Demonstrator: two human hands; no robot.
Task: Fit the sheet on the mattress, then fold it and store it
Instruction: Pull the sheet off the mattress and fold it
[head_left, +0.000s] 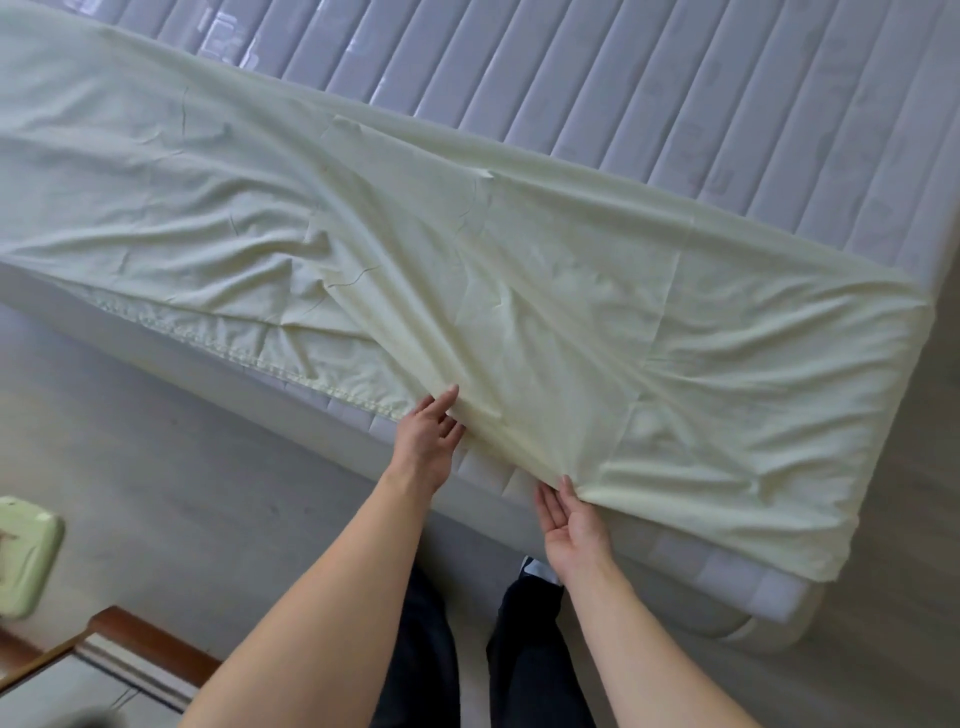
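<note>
sheet (467, 249): thin matt cloth, creased, stitched hem; mattress (675, 104): quilted ribbed fabric under glossy clear plastic; floor (130, 441): matt wood-grain

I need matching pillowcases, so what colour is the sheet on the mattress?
The sheet is a plain pale yellow-cream, with no pattern; the head view shows it.
</note>
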